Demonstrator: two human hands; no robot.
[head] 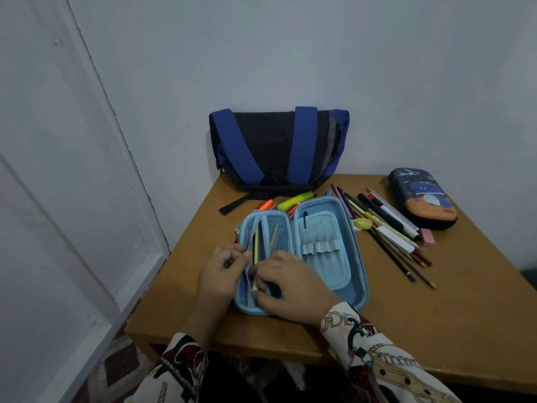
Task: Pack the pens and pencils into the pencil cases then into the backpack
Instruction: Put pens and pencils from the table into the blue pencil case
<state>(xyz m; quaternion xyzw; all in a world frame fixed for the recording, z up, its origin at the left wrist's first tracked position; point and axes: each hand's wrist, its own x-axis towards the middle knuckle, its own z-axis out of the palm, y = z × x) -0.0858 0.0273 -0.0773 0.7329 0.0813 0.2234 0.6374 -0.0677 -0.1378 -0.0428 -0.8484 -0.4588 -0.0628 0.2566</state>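
A light blue pencil case (325, 251) lies open flat on the wooden table (436, 315). Its left half has a mesh pocket (270, 231) with a few pencils inside. My left hand (223, 271) pinches the mesh edge at the case's left side. My right hand (290, 289) grips a pencil (256, 248) that runs into the mesh pocket. More pens and pencils (389, 237) lie spread to the right of the case, others behind it by a yellow highlighter (295, 200). A dark blue backpack (276, 146) leans against the wall. A closed dark patterned pencil case (422, 197) sits at the far right.
A pink eraser (427, 237), a ruler (398, 212) and a yellow sharpener (363, 223) lie among the loose pens. A white wall stands behind the table, a panelled door (58, 199) to the left. The table's near edge runs just below my wrists.
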